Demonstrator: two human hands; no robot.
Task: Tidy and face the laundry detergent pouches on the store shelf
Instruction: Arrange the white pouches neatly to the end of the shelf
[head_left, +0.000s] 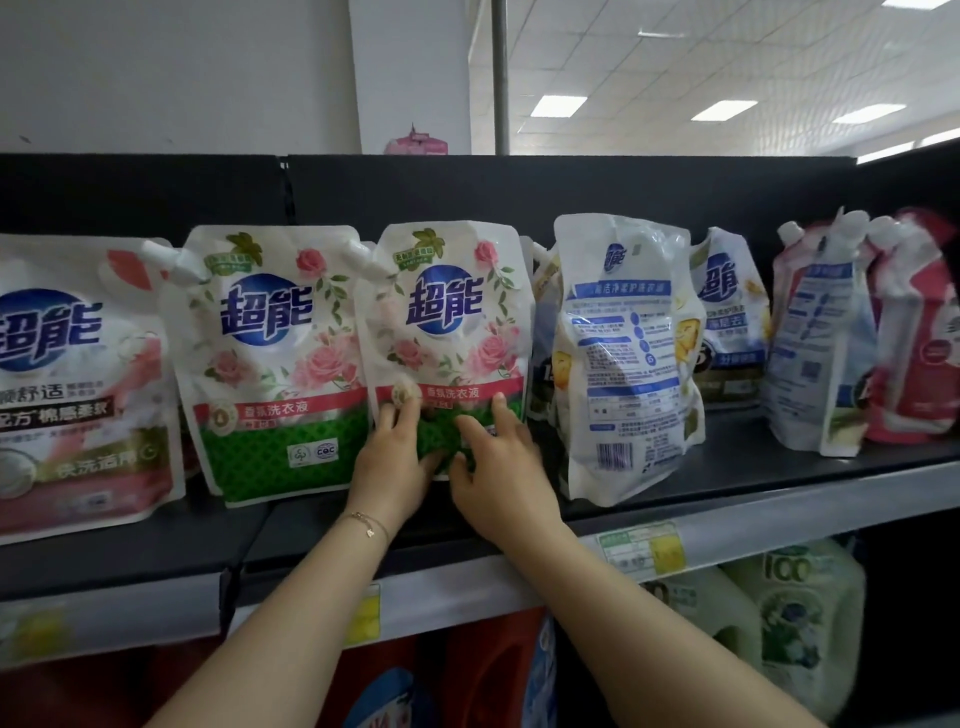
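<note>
Both hands are working on the middle rose-print detergent pouch (449, 322). It is standing upright on the top shelf (779, 493), front label out, just beside a matching rose-print pouch (270, 353) on its left, with the edges looking slightly overlapped.

The left hand (395, 457) is pressing on the lower green band with fingers fairly straight and close together. The right hand (501, 467) is pressing on the lower right corner with fingers fanned wider. The thumbs are nearly meeting at the bottom edge; cannot tell if they are hooking under it. Neither hand is wrapping around the pouch.

Step in hand, as a judgement: squaring this pouch and seating its base flat.
- Pushing low, as the hands are doing, is looking right, since a soft liquid-filled pouch is likely slumping if shoved near the top.
- Even pressure from both sides is probably stopping it from twisting.
- The front should be lining up flush with the matching neighbour.
- The corner spout (362, 258) is poking into the neighbour's edge, so watching for a snag there.

Plenty is remaining. The white pouch (623, 353) to the right is showing its back panel and barcode, so it is needing a turn. The far-right pouches (821, 338) are leaning and facing sideways.
</note>
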